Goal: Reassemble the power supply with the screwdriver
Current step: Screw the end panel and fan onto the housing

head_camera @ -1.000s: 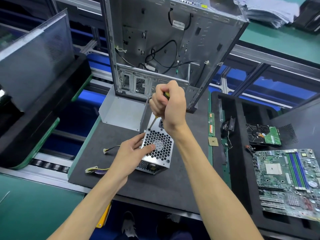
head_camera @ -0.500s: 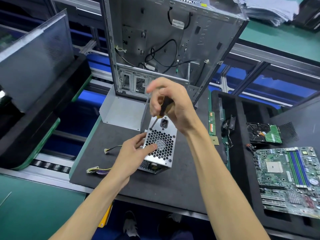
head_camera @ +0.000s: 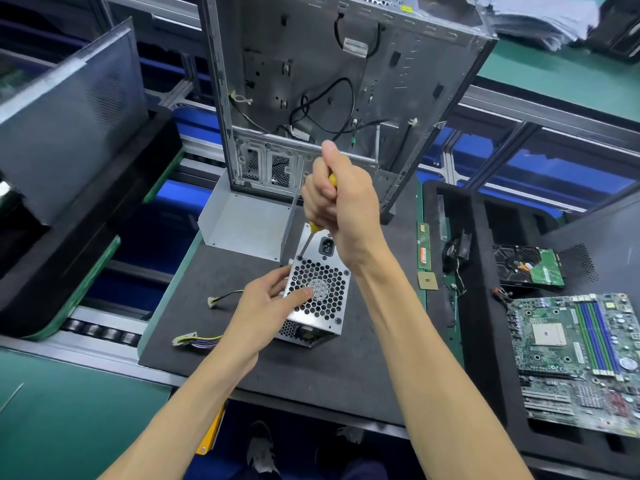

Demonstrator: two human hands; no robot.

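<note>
The left hand [head_camera: 266,306] is nearest, lying palm-down on the near-left side of the power supply [head_camera: 317,299]. Its fingers [head_camera: 298,295] are spread, the thumb reaching across the honeycomb fan grille and the others curled round the left edge of the box. They press on the casing rather than clamp it, most likely to keep the unit from sliding or twisting on the dark foam mat [head_camera: 311,368] while a screw is turned. Left of those fingers, 2 loose cable connectors [head_camera: 188,340] trail from the unit across the mat.

Just beyond the left fingertips, the screwdriver [head_camera: 308,241] slants down so its tip meets the far-left corner of the grille face, where a screw seems to sit; the screw itself is too small to make out. The right hand [head_camera: 341,209] is closed in a fist round the yellow handle, thumb raised at the top, fingers wrapped tight. That full grip probably gives both downward push and turning force. 3 other corner screws look to be in place, so this may be the last on this face.

Behind the right hand stand a bent metal cover [head_camera: 247,223] and the open computer case [head_camera: 346,91]. Well to the right of the right fingers, another tray holds a hard drive [head_camera: 528,268] and a motherboard [head_camera: 571,358].
</note>
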